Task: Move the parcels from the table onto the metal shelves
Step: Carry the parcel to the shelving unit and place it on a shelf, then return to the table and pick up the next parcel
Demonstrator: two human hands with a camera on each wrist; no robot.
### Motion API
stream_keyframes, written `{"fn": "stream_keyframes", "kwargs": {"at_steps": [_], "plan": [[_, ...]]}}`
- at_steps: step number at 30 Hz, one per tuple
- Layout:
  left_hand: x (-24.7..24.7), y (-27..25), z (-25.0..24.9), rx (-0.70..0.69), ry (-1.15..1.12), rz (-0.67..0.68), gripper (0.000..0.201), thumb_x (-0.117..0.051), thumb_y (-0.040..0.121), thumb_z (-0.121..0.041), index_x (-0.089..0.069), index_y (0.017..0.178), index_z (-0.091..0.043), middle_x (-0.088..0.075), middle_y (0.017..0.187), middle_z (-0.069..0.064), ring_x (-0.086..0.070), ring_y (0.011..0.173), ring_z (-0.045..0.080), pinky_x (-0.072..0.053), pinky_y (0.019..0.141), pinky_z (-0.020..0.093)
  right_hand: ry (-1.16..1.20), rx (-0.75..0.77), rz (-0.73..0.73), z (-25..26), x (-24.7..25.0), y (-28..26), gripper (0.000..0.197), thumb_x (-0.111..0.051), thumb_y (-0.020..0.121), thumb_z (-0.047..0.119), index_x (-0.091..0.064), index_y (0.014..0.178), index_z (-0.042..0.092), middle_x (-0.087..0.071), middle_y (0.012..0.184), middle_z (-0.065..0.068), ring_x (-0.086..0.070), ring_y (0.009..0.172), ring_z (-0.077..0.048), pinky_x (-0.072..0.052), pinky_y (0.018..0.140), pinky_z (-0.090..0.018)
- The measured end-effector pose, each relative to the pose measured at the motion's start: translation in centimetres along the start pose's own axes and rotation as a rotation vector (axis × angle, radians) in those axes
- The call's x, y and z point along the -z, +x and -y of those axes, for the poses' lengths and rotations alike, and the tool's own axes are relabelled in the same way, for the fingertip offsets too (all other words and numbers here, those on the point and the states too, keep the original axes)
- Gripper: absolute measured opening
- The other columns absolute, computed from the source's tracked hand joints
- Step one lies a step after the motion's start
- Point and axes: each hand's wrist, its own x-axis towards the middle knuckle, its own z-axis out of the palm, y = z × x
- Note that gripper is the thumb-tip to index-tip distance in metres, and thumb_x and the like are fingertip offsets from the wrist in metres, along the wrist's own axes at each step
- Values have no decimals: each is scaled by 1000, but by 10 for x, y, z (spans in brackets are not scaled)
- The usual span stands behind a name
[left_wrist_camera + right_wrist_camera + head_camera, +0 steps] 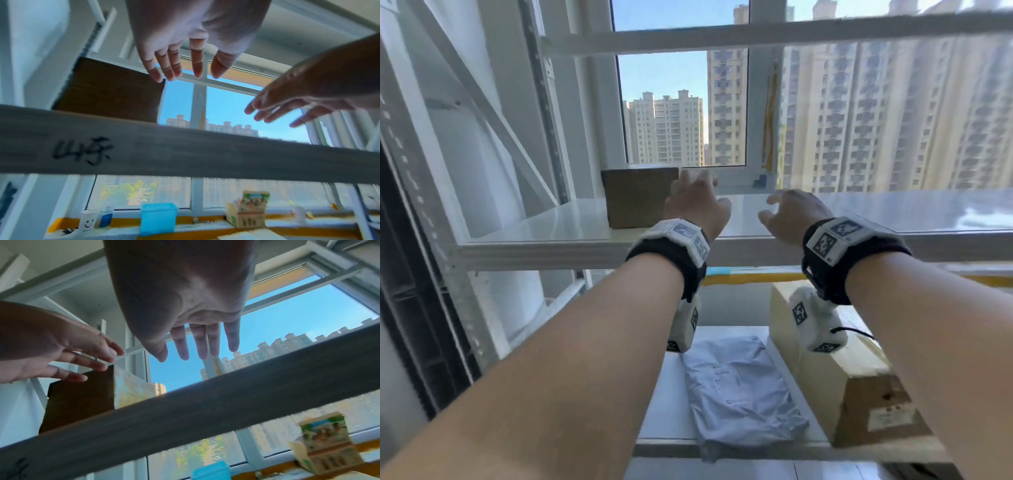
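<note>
White metal shelving [592,251] against a tall window [859,113], apartment towers beyond: upper tier at about hand height, lower tier below and nearer. On the lower tier, a long tan cardboard box [859,380] at the right, lying lengthwise from near edge to far, label at its near end; just left of it, a flat grey-white poly mailer [736,383], limp, its near end hanging slightly past the front lip. Both probably laid low because long or soft and needing full support. On the upper tier, a brown cardboard box [638,197] upright at the far left, close to the corner brace, likely set there to leave the rest of the tier free for more parcels. Left hand [697,202] just right of that box, above the tier, fingers spread and straight, gripping nothing; from the left wrist view, fingertips [158,78] right at the box's upper corner, contact impossible to confirm. Right hand [789,212] well to the right over bare shelf, fingers loosely extended, thumb apart, likewise empty. Judging by the two empty hands beside the box: box just placed or nudged into position. Table not visible, so remaining parcels unknown. On the far windowsill below, a blue plastic tub [158,218] and a paper cup [88,220].
</note>
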Motion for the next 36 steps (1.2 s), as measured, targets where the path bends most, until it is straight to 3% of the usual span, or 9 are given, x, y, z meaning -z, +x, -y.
{"fn": "stream_keyframes", "kwargs": {"at_steps": [3,7,12,16,21,26,36], "plan": [[-32,-32,-34,-76,-22,104,35,-50,89,-24,-57,122,-17,-50,130,9,-48,121,28,-43,97,39,-51,-46,-60,-36,7,-30,43,-47,95,33,-57,131,14,-56,135,-10,-53,123,-28,-43,99,-40],[-76,-80,-80,-120,-89,204,27,-46,89,-19,-61,111,-13,-55,119,12,-53,113,31,-45,93,39,-82,-124,-125,-91,10,-76,28,-47,90,31,-64,103,13,-61,115,-13,-58,108,-32,-48,91,-42],[-130,-126,-143,-171,1,512,39,-41,92,-24,-54,128,-16,-47,138,12,-46,126,33,-43,102,45,-142,-314,14,-172,16,-133,34,-44,91,33,-64,109,14,-62,118,-13,-58,102,-30,-46,84,-36],[-167,-175,-206,-295,87,688,38,-42,97,-26,-51,132,-16,-47,138,12,-49,123,32,-43,95,41,-200,-438,112,-248,26,-181,37,-43,92,37,-61,114,15,-61,123,-11,-59,107,-30,-50,88,-40],[-214,-219,-281,-368,91,805,39,-42,96,-27,-52,131,-16,-49,135,13,-49,122,33,-44,96,42,-247,-546,148,-334,58,-224,40,-45,91,37,-62,118,13,-61,126,-13,-58,113,-32,-49,92,-40],[-259,-266,-377,-396,48,861,37,-42,94,-29,-54,126,-15,-52,131,12,-51,119,33,-44,98,46,-263,-599,144,-430,95,-269,34,-47,91,35,-64,110,12,-64,118,-13,-60,104,-30,-44,80,-34],[-348,-340,-520,-402,48,923,45,-44,94,-33,-45,137,-21,-43,141,12,-39,131,33,-35,103,49,-270,-724,236,-592,132,-335,38,-44,93,38,-61,119,17,-56,121,-13,-57,112,-32,-46,90,-38]]}}
